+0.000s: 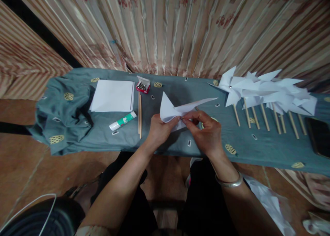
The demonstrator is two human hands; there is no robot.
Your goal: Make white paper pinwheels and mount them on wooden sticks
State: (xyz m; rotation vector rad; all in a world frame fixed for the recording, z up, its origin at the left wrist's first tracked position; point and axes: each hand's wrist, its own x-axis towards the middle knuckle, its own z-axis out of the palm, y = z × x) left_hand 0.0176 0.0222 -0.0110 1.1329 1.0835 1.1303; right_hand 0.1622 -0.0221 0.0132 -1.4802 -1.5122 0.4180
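Note:
A white paper pinwheel (168, 108), its corners folded in and pointed blades standing up, is held just above the cloth near the table's front edge. My left hand (161, 130) is closed on its left side, thumb over the paper near the middle. At the pinwheel's centre, my right hand (205, 129) pinches with thumb and forefinger a tiny dark object that looks like a thumbtack (181, 118); the fingers mostly hide it. Behind the hands, a small red box (143, 88) stands with its lid up, full of shiny thumbtacks.
Left on the cloth-covered table (77, 132) lie a stack of white paper (113, 95), a green-and-white glue stick (123, 120) and two wooden sticks (140, 115). Several pinwheels on sticks (268, 88) overlap at the right, beside a dark phone (318, 136). A curtain (165, 29) hangs behind.

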